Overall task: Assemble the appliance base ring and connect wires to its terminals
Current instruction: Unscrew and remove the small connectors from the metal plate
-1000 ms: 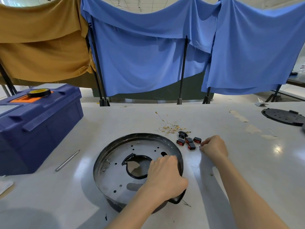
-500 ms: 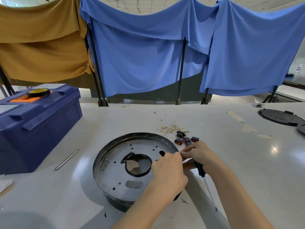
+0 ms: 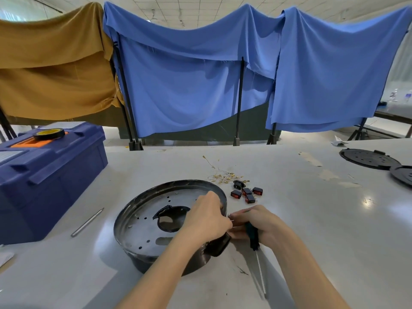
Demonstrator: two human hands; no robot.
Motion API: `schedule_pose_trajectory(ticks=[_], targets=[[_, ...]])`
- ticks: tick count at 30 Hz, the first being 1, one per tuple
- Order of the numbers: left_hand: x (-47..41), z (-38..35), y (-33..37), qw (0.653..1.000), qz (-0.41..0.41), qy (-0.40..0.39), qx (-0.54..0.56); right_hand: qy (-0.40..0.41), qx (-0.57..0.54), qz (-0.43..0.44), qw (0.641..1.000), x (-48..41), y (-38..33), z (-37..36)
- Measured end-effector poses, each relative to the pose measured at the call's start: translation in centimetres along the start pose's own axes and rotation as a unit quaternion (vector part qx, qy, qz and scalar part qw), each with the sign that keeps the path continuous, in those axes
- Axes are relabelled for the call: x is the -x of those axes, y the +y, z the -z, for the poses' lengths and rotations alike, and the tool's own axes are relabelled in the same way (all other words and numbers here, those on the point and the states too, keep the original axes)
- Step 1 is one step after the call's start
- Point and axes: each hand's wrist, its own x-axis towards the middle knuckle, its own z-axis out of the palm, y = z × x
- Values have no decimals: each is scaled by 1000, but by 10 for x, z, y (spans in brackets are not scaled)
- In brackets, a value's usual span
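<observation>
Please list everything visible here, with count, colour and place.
ring: one, black and grey, table centre
screwdriver: one, dark handle, in right hand
wires: one bunch, pale with gold ends, behind ring
switches: about five, black and red, right of ring
rod: one, grey, left of ring
toolbox: one, blue, far left
tape: one roll, black, on toolbox
discs: two, black, far right
cloths: two blue, one ochre, hanging behind table
table: one, white
left hand: grips ring's right rim
right hand: holds screwdriver beside ring
</observation>
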Motion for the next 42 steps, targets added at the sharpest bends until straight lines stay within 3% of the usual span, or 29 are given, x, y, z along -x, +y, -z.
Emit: schedule_pose_trajectory(ticks=[11, 23, 30, 42], targets=[[-11, 59, 2, 985, 6, 7, 172, -68, -206, 32, 976, 23, -27, -11], [-1, 101, -8, 937, 11, 17, 349, -58, -203, 164, 964, 61, -62, -26], [7, 113, -18, 925, 5, 34, 377, -85, -192, 212, 954, 66, -65, -40], [6, 125, -27, 916, 32, 67, 394, -110, -246, 205, 941, 58, -59, -60]])
